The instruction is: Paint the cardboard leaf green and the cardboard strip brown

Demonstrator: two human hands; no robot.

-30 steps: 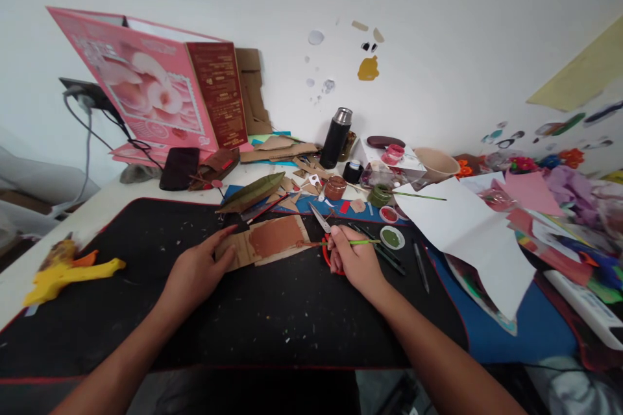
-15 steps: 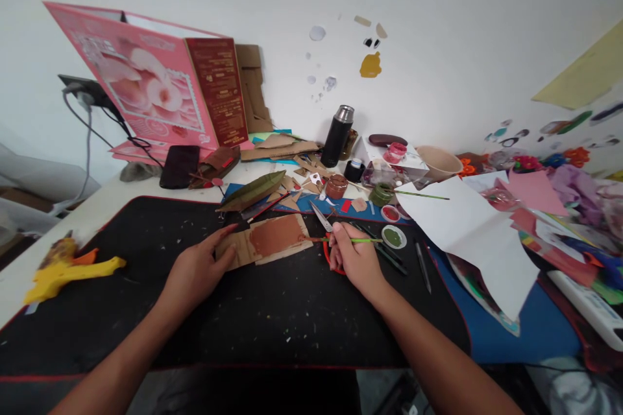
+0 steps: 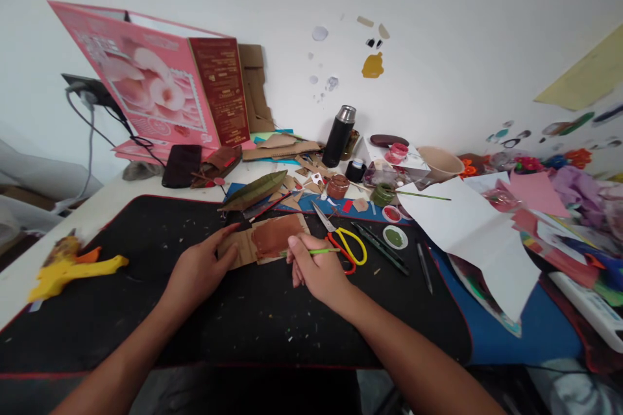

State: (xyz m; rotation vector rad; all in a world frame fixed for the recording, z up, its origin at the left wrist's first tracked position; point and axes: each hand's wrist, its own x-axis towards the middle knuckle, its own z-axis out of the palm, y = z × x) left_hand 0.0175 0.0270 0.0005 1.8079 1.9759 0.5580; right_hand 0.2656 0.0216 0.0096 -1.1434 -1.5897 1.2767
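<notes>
A strip of brown cardboard, its right part covered in reddish-brown paint, lies on the black mat. My left hand is closed on its bare left end, thumb on top. In my right hand is a thin green paintbrush, pinched between thumb and fingers; its tip is at the painted area's lower right. Just beyond that hand lie scissors with red and yellow handles, one loop partly hidden. Behind the cardboard stands an open jar of brown paint.
Right of the scissors are dark pens and a lid with green paint. A large leaf, cardboard scraps and a black flask stand or lie behind. A yellow glue gun lies left; white paper covers the right.
My right hand has moved left with the paintbrush, bringing its tip onto the painted cardboard and uncovering the scissor handles. My left hand stays on the cardboard.
</notes>
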